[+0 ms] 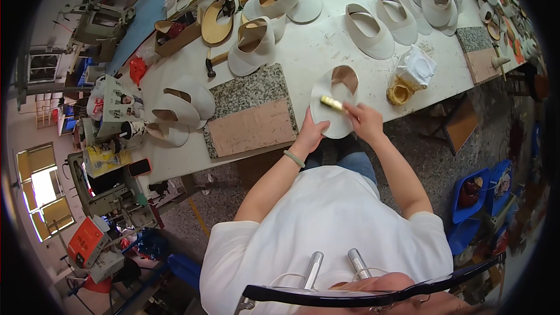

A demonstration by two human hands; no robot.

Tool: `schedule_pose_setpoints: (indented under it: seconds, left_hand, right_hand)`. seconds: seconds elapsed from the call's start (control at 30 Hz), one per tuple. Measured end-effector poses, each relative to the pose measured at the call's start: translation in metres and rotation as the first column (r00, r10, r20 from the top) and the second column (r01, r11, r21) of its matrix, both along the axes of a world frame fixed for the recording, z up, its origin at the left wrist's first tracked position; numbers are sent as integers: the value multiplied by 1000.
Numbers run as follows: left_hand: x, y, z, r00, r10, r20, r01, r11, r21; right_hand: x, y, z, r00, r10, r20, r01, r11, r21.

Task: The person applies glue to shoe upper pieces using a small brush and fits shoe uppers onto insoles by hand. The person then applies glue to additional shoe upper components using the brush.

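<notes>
A white shoe upper point(321, 89) with a tan lining is held at the table's front edge. My left hand point(310, 134) is closed on its near left side, the thumb lying over the top. In my right hand point(366, 123) is a small brush point(331, 102) with a yellowish head, which lies over the middle of the upper; whether it touches cannot be made out. To the right stands an open pot of yellow-brown glue point(399, 93), beside a white plastic-wrapped block point(416, 67). Left of my hands a pink-tan board point(254, 128) rests on a speckled stone slab point(248, 90).
Several more white uppers point(368, 38) stand along the back of the table point(326, 44), with others point(185, 102) at the left. A hammer point(212, 67) lies behind the slab. A phone point(139, 167) sits at the left edge. Blue baskets point(470, 195) stand at the lower right.
</notes>
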State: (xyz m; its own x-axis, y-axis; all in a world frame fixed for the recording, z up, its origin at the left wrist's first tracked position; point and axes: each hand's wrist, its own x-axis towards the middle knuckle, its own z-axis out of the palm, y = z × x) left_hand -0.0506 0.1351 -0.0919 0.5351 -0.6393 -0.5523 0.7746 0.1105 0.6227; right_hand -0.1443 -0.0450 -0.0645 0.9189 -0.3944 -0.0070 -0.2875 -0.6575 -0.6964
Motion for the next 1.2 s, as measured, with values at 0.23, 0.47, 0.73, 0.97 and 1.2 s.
schedule_pose_setpoints:
  seconds: [0.23, 0.47, 0.73, 0.97, 1.2]
  left_hand:
    - [0, 8, -13, 997, 18, 80, -18, 1000, 2]
    - [6, 34, -19, 991, 125, -48, -123, 992, 35]
    - [8, 46, -22, 993, 118, -27, -114, 988, 105]
    - [-2, 39, -21, 992, 119, 41, -121, 992, 37]
    - [-17, 39, -12, 995, 96, 11, -96, 995, 12]
  right_hand:
    - [19, 4, -4, 981, 161, -110, -185, 949, -257]
    - [-15, -23, -33, 974, 223, -50, -228, 933, -277]
    - [-13, -51, -41, 927, 374, -42, -371, 891, -260]
    - [7, -5, -14, 914, 385, -132, -407, 871, -275]
    - [16, -6, -14, 905, 382, -186, -418, 879, -229]
